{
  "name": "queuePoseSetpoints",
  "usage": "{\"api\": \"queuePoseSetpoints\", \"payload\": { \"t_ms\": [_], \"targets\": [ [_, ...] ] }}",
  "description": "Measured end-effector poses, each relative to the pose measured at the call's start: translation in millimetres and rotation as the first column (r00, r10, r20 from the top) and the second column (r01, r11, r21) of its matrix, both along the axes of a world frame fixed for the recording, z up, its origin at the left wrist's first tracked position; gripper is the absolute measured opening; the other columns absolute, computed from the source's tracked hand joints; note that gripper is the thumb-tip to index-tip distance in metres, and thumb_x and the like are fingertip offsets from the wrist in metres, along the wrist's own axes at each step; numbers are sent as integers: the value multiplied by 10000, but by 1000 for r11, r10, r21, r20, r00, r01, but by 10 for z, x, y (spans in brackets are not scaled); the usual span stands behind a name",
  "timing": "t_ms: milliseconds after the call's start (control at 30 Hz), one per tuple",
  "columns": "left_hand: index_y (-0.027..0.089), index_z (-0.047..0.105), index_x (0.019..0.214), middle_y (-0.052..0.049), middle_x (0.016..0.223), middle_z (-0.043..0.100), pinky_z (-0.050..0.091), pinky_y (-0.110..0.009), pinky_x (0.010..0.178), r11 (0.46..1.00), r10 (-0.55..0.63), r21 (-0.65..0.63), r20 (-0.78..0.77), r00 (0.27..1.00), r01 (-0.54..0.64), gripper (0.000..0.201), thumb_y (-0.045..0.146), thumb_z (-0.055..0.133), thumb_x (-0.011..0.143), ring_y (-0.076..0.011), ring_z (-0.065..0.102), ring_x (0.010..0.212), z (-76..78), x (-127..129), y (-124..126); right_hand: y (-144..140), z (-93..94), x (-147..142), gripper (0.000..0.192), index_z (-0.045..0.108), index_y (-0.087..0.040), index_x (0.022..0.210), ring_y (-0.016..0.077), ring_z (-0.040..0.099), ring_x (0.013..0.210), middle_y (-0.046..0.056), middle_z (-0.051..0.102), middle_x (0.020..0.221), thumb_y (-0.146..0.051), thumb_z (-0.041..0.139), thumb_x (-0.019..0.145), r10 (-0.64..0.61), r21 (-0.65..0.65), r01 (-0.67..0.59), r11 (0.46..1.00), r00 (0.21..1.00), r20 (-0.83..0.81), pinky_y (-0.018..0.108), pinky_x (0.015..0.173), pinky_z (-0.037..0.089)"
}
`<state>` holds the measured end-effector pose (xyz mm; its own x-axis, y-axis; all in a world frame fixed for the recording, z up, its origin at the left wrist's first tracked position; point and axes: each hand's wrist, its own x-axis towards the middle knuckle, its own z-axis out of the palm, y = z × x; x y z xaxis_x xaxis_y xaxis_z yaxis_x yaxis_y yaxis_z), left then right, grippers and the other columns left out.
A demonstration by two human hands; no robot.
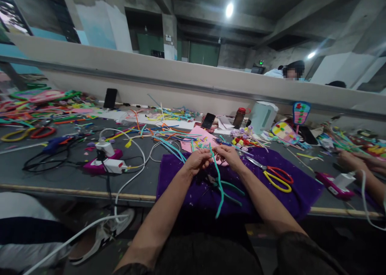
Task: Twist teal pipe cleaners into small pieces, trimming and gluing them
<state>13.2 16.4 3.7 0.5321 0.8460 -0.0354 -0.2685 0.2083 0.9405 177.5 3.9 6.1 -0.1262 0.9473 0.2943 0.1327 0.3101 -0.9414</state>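
Pinching a teal stem (219,182), its length running bodyward.
Left hand (197,161) and right hand (228,156) both grip its upper end, apparently; forearms (161,214) slant inward.

"What's on your feed along the back of the table (66,174)?"
"I see a red-capped bottle (239,118) just beside a pale pitcher (261,117), and a dark phone (110,98) propped up farther left."
"And nearer the front?"
"On my left, a magenta power strip (91,167) bearing white plugs (113,165); overhead, I see a lamp (229,10) glowing."
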Motion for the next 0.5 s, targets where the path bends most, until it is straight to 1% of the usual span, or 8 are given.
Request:
{"api": "queuePoseSetpoints", "payload": {
  "t_ms": [67, 100, 233, 333, 433, 500],
  "targets": [
    [121, 534, 680, 10, 509, 572, 234, -136, 288, 997, -75, 21, -66, 995, 77, 176, 256, 637, 634, -25, 411, 300, -13, 17, -20, -4, 13, -14, 308, 640, -158, 796, 71, 448, 408, -23, 567, 544, -441, 535, 735, 37, -59, -41, 997, 997, -64, 179, 369, 322],
    [118, 543, 687, 11, 502, 570, 238, -138, 289, 995, -93, 29, -93, 991, 96, 169, 250, 634, 633, -25, 406, 295, -20, 25, -27, -6, 17, -17, 299, 641, -156, 779, 67, 433, 403, -31, 547, 524, -436, 550, 725, 49, -70, -54, 996, 996, -75, 177, 370, 317],
    [114, 549, 695, 12, 489, 569, 249, -140, 290, 993, -100, 41, -154, 983, 107, 144, 212, 625, 623, -31, 414, 294, -46, 51, -29, -24, 31, -24, 237, 632, -147, 694, 51, 410, 423, -38, 529, 533, -378, 655, 646, 72, -36, -73, 997, 997, -29, 174, 395, 311],
    [118, 554, 736, 6, 514, 584, 260, -139, 291, 992, -103, 53, -124, 987, 111, 184, 258, 631, 646, -38, 434, 308, -59, 63, -17, -25, 39, -18, 238, 609, -146, 649, 45, 386, 414, -43, 509, 515, -377, 665, 636, 46, 1, -46, 999, 999, -12, 176, 395, 299],
    [120, 558, 771, -5, 543, 594, 276, -140, 296, 996, -69, 48, -73, 995, 72, 254, 357, 605, 690, -46, 461, 330, -69, 70, -5, -6, 41, 15, 255, 603, -148, 647, 50, 395, 418, -40, 509, 503, -400, 643, 655, 2, 20, -1, 1000, 1000, -15, 177, 397, 300],
    [123, 560, 775, -6, 551, 592, 280, -139, 300, 998, -48, 46, -63, 997, 51, 278, 389, 594, 701, -47, 471, 342, -81, 74, -2, 9, 34, 45, 268, 604, -149, 656, 52, 405, 418, -38, 516, 500, -416, 624, 670, -7, 20, 7, 1000, 1000, -7, 176, 397, 304]
  ]
}}
